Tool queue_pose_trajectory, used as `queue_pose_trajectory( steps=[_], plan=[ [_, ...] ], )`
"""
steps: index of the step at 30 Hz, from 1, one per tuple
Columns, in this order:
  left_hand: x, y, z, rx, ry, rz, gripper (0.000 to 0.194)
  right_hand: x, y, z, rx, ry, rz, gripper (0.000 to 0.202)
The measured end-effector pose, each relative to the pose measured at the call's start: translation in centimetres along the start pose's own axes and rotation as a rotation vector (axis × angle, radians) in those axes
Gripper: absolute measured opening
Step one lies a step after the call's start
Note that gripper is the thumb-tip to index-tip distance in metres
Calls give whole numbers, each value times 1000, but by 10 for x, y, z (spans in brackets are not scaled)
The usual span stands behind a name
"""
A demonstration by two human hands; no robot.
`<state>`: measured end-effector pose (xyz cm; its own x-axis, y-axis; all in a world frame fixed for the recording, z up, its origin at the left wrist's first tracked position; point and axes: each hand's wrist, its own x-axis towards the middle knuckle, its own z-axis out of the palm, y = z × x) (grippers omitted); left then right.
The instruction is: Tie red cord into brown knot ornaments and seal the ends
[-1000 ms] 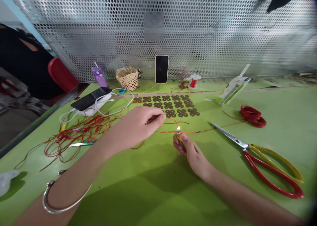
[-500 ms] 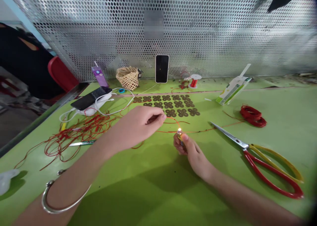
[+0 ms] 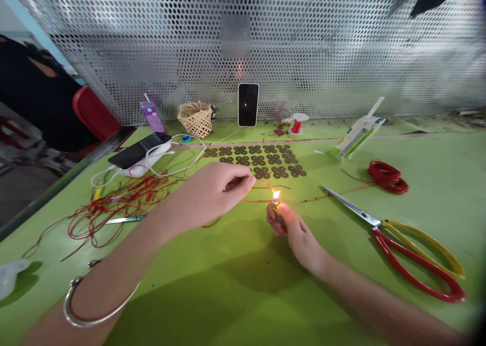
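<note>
My left hand (image 3: 218, 191) pinches a thin red cord (image 3: 266, 182) between thumb and fingertips, in the middle of the view. The cord's free end reaches right to a small flame (image 3: 276, 195). That flame burns on top of a lighter (image 3: 276, 204), which my right hand (image 3: 294, 229) holds upright, thumb on its top. Most of the lighter is hidden in the fingers. Behind my left hand, rows of brown flower-shaped pieces (image 3: 258, 161) lie on the green table (image 3: 212, 295). More red cord runs along the table just behind the lighter.
Large scissors (image 3: 374, 223) lie at right, near a red cord bundle (image 3: 387, 177) and a carton (image 3: 359, 136). Tangled red cords (image 3: 125, 204), a blade (image 3: 125, 219) and a cabled phone (image 3: 138, 150) lie left. Behind stand a basket (image 3: 195, 118), a phone (image 3: 248, 104) and a spool (image 3: 298, 124).
The flame on the lighter has grown from a small bright spot to a taller yellow flame at the cord's end. Both hands have hardly moved.
</note>
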<state>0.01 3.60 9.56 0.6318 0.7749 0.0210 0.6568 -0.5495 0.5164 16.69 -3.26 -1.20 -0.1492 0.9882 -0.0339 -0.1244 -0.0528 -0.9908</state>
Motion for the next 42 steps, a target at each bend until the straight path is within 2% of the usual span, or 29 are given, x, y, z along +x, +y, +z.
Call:
queue_pose_trajectory(
  steps=[8,13,17,21,24,26,30,35,42],
  plan=[
    [0,-1,1,-42,9,-24,35,1,0,-1,-8,50,19,44],
    [-4,-4,5,-129,-7,-107,33,8,-7,-23,-21,88,24,54],
    [-14,-14,19,-287,-69,-174,33,17,-19,-51,-316,139,-40,47],
    [-25,-26,33,-390,-126,-226,36,24,-26,-65,-768,43,-87,27],
    [-29,-30,39,-431,-137,-257,37,26,-22,-69,-965,3,-161,19],
    [-29,-32,41,-428,-137,-276,37,28,-16,-71,-1028,-27,-193,16],
    [-28,-36,44,-419,-127,-300,37,27,-9,-76,-1061,-25,-162,11],
    [-29,-36,44,-435,-153,-347,37,18,-16,-80,-1151,-20,-149,13],
    [-34,-32,44,-407,-172,-376,37,9,-17,-86,-1146,75,-194,20]
  ],
)
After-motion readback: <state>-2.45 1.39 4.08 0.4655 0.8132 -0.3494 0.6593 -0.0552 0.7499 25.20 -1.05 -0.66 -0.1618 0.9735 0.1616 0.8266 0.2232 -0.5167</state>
